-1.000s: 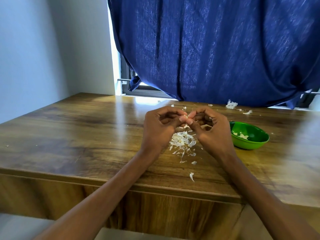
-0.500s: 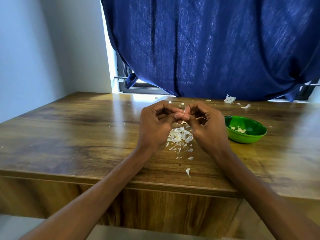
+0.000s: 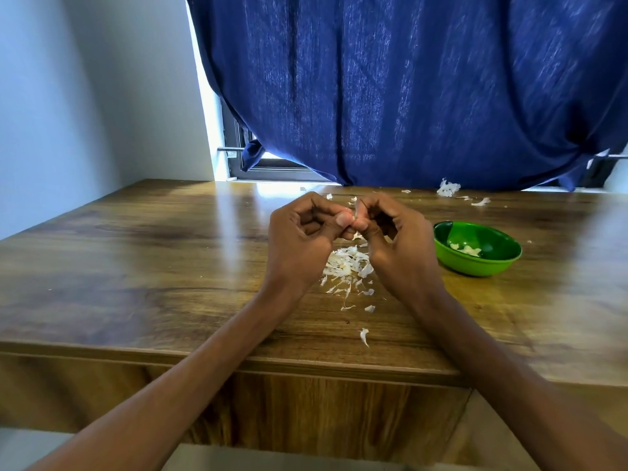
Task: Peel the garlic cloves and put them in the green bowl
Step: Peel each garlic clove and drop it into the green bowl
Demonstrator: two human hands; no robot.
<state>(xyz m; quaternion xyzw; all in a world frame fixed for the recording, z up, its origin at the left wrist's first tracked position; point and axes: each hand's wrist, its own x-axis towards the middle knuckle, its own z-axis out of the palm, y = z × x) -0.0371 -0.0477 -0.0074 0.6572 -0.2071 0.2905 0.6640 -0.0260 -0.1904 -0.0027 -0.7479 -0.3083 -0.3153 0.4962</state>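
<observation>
1. The garlic clove (image 3: 354,217) sits pinched between my two thumbs and fingertips, held above the desk (image 3: 136,266); only a pale sliver of it shows, so I cannot tell how much skin remains.
2. My left hand (image 3: 299,243) curls its fingers round the clove from nine o'clock, thumb pressed to it; my right hand (image 3: 397,246) pinches it from three o'clock.
3. Directly under my hands lies the pile of peeled skins (image 3: 346,266), with stray flakes trailing toward six o'clock.
4. At three o'clock of my right hand stands the green bowl (image 3: 475,266), a few pale peeled cloves (image 3: 467,249) already inside.
5. I judge the task partly done: some cloves are in, this one is mid-peel.
6. More scraps (image 3: 448,188) lie at one o'clock near the blue curtain (image 3: 407,90); whether unpeeled cloves remain there, I cannot tell.
</observation>
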